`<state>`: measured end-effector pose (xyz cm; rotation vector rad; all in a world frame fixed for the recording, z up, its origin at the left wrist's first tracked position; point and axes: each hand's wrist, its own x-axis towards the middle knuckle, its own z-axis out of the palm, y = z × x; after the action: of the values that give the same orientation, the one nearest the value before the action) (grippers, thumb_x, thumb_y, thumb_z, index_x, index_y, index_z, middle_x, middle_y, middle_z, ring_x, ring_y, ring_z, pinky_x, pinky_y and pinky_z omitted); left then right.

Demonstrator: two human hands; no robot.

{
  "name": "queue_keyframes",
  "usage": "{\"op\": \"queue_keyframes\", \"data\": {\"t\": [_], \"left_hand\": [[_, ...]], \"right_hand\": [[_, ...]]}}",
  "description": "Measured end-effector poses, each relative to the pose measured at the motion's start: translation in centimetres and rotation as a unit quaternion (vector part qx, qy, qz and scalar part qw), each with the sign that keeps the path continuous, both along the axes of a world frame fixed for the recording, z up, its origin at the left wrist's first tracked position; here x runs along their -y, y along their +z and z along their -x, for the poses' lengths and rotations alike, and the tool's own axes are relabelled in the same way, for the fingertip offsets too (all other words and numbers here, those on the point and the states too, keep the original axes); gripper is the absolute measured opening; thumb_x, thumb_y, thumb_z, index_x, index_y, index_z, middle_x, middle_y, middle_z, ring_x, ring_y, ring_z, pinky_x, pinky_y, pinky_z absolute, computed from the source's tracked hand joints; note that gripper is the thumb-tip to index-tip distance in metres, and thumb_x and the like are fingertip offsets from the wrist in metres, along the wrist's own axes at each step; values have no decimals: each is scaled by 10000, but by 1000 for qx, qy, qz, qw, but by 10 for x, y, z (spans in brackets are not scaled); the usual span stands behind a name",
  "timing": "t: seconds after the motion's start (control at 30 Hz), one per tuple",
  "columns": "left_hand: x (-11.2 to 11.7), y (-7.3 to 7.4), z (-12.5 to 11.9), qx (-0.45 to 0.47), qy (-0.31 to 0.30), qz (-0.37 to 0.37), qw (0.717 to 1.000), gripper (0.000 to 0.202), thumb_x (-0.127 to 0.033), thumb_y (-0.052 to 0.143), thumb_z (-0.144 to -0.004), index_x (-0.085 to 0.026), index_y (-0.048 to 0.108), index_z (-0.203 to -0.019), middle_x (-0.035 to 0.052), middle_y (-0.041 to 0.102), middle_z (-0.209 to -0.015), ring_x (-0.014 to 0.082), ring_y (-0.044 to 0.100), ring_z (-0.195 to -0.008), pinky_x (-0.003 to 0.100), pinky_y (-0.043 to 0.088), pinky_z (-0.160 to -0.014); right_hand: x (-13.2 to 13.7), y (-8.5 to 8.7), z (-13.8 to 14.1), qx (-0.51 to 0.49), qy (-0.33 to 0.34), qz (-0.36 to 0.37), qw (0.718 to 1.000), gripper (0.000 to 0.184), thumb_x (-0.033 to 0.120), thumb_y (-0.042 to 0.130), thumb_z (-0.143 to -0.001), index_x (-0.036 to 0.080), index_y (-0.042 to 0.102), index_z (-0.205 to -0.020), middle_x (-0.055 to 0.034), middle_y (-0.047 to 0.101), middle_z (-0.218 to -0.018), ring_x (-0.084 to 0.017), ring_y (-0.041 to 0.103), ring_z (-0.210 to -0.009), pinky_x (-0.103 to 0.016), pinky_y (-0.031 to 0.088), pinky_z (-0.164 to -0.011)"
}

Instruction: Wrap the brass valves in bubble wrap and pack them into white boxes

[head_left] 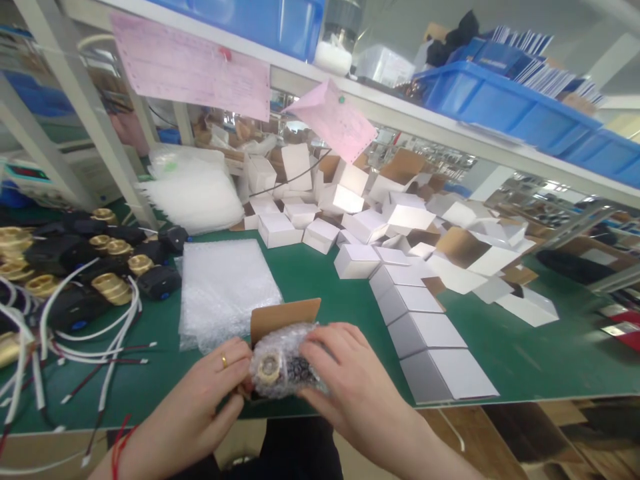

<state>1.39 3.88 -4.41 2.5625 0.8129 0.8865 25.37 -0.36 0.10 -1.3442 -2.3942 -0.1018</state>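
Note:
A bubble-wrapped valve (270,367) with a brass end and a black body is in front of me at the table's near edge. My right hand (350,373) is closed around its right side, with the fingers on top and the thumb below. Behind the wrapped valve stands the raised brown flap of a small cardboard box (285,319). The rest of that box is mostly hidden by the valve and my hands. My left hand (215,383), with a ring on one finger, is closed at the box's left side, its fingertips partly hidden.
Bubble wrap sheets (225,287) lie just behind my left hand. Brass-and-black valves (110,288) with white cables crowd the left. A row of closed white boxes (433,333) stands at right, with open ones (465,257) behind. Blue bins (505,100) sit on the shelf overhead.

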Motion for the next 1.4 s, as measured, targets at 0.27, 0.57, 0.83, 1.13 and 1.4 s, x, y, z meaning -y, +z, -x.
{"op": "queue_keyframes", "data": {"t": [0.27,0.57,0.83,1.13,1.4], "left_hand": [[0,8,-1,-4,-7,6,1000,280,-18,361,-821,-207,544,-725,22,610,-782,147,589,-746,221,499,-668],[32,-30,13,117,126,-1,985,330,-168,595,-881,-264,572,-1196,56,692,-1169,197,650,-1103,304,558,-932],[28,-49,-9,99,55,-64,991,222,-171,578,-955,-226,623,-1165,55,758,-1033,196,665,-1044,358,541,-938],[31,-17,5,200,115,79,970,272,-254,394,-995,-213,585,-805,58,695,-769,182,657,-792,379,561,-775],[-1,-26,3,17,-78,66,995,724,-514,754,-799,-263,441,-1402,139,562,-1416,259,568,-1257,402,461,-1075]], "right_hand": [[-5,-31,12,61,82,-6,995,263,399,736,-881,162,685,-780,-34,660,-689,-218,633,-750,-556,349,-1152],[-24,-62,-36,-517,10,206,831,462,488,722,-869,249,635,-1254,-105,685,-1197,-253,662,-1076,-437,542,-940],[-38,-89,7,-466,64,153,869,206,385,649,-921,225,750,-1003,-74,695,-918,-219,671,-852,-327,567,-732],[-20,-123,-15,-144,181,-83,969,287,428,539,-999,459,642,-1265,11,692,-1285,-252,651,-1177,-406,511,-994],[-33,-143,-20,-118,163,-109,973,533,402,657,-922,441,513,-1434,-26,579,-1437,-273,662,-1148,-337,591,-852]]}}
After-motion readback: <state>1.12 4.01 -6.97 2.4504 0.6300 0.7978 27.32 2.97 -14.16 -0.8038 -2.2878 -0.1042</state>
